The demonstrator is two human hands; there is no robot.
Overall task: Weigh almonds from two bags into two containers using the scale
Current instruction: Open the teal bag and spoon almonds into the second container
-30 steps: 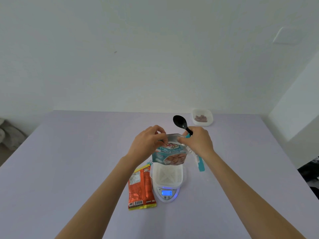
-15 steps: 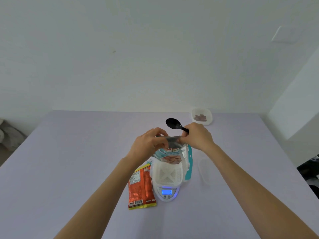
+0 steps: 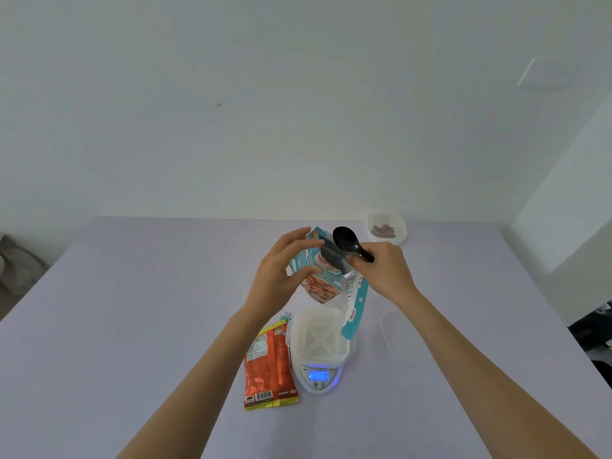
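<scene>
A teal almond bag hangs tilted in the air above the scale. My left hand grips the bag's upper left side between thumb and fingers. My right hand holds a black spoon and pinches the bag's top right edge. The spoon's bowl sits just over the bag's mouth. A white container stands on the scale, whose display is lit blue. An orange almond bag lies flat left of the scale. At the back right, a second container holds some almonds.
A clear lid lies on the purple table right of the scale. A small teal binder clip rests behind the orange bag. A white wall runs along the table's far edge.
The teal bag has been lifted higher and tilted, and my hands have moved apart at its top. The spoon stayed in my right hand.
</scene>
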